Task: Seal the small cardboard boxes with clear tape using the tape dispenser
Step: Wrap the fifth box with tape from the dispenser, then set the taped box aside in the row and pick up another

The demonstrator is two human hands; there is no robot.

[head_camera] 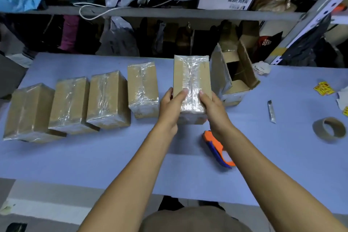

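Observation:
A small taped cardboard box [191,81] is held between both hands above the light blue table [94,156]. My left hand [170,107] grips its near left side, thumb on the taped top. My right hand [213,109] grips the near right side the same way. Clear tape runs down the box's middle and over its near end. Several other taped boxes [108,100] stand in a row to the left on the table. The orange and blue tape dispenser [216,149] lies on the table under my right forearm, partly hidden by it.
An open cardboard box [233,73] with raised flaps stands right of the held box. An empty cardboard tape core [329,130], a small silver packet [272,112] and yellow stickers [323,88] lie at the right. Cluttered metal shelves [150,13] rise behind the table.

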